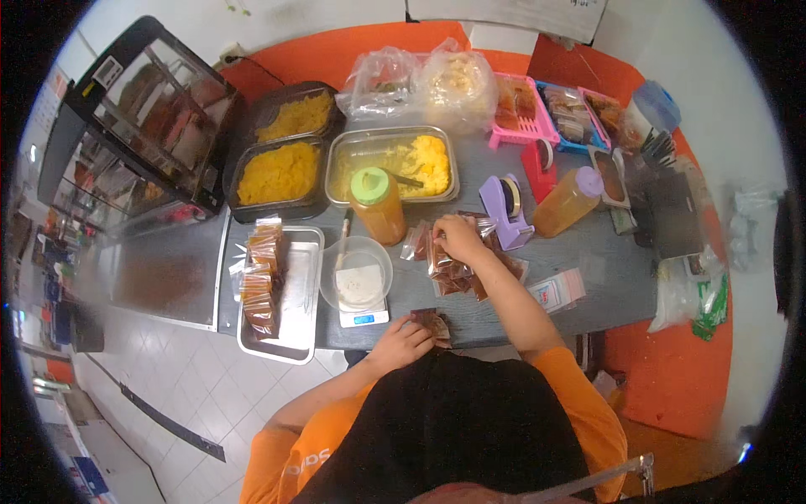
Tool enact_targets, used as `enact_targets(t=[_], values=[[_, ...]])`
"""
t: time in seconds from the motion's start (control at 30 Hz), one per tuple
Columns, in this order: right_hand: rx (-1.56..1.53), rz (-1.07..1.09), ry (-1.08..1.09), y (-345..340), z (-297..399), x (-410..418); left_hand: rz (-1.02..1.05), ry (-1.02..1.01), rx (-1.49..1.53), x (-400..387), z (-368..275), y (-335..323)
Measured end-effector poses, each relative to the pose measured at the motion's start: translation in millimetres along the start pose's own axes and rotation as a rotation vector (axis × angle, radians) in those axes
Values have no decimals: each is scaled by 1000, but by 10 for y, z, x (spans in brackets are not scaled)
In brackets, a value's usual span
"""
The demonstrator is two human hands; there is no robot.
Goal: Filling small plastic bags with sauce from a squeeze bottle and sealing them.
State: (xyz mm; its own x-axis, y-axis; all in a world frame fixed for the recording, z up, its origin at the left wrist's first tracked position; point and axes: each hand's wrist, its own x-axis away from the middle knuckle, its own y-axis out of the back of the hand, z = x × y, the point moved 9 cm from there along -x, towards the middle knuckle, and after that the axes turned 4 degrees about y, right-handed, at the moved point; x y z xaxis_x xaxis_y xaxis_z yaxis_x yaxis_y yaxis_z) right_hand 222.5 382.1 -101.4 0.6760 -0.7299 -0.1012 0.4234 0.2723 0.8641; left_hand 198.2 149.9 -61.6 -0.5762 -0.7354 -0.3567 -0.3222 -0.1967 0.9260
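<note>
My left hand [402, 343] is at the table's near edge, its fingers on small clear plastic sachets [432, 324] with dark brown filling. Farther forward, my right hand [458, 237] reaches over a heap of similar sachets [452, 285], its thumb and fingertips pinched on one at the heap's left side. My palm hides part of the heap. Left of it stands a squeeze bottle [380, 214] with a green lid and orange-brown sauce. A clear plastic bowl [327, 283] rests on a white digital scale [364, 317] with a lit display.
A metal tray [302, 302] holds a row of filled sachets [261, 283] and overhangs the table edge. Behind are yellow food containers [390, 131]. To the right are a purple tape dispenser [507, 217], a lilac-lidded bottle [567, 205] and flat plastic bags [558, 290]. A glass display cabinet [157, 113] stands left.
</note>
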Motion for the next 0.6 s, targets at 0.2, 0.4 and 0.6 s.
enact_targets(t=[0.2, 0.4, 0.6], values=[[1, -122, 41, 124, 163, 75, -16, 0, 61, -9, 16, 32], [88, -261, 130, 307, 299, 278, -18, 0, 100, -21, 18, 17], [-141, -229, 143, 620, 734, 595, -9, -15, 142, 41, 4, -13]])
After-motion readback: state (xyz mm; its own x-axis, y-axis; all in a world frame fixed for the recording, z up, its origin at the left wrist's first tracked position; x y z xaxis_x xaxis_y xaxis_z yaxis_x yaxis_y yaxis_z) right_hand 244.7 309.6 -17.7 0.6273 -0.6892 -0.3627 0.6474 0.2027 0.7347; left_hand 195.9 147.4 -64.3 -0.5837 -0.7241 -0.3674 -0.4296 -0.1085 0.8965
